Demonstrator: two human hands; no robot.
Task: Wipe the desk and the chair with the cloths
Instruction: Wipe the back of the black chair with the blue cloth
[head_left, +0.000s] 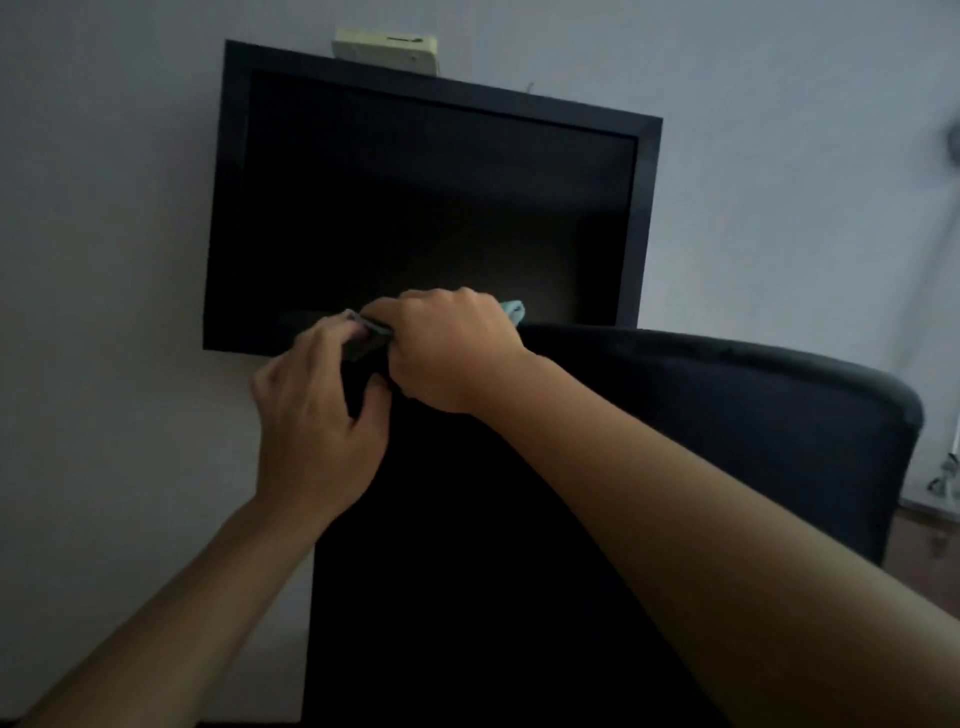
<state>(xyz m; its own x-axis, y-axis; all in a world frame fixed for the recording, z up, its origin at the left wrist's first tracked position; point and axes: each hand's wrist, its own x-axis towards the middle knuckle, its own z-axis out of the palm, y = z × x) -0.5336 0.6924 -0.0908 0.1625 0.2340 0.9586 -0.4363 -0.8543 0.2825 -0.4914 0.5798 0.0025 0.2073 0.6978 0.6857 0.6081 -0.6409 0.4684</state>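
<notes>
Against the dim wall and black frame (431, 197), I'm clamping my right hand (447, 348) on the soft, light cloth (514, 310) atop the chair (727, 415) backrest, left hand (317, 415) gripping just beside

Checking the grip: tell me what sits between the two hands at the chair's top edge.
In the head view, a light blue cloth bridges the left hand and right hand, over the dark chair back.

Two bare forearms, left hand (311, 421), right hand (447, 353), no sleeves
</notes>
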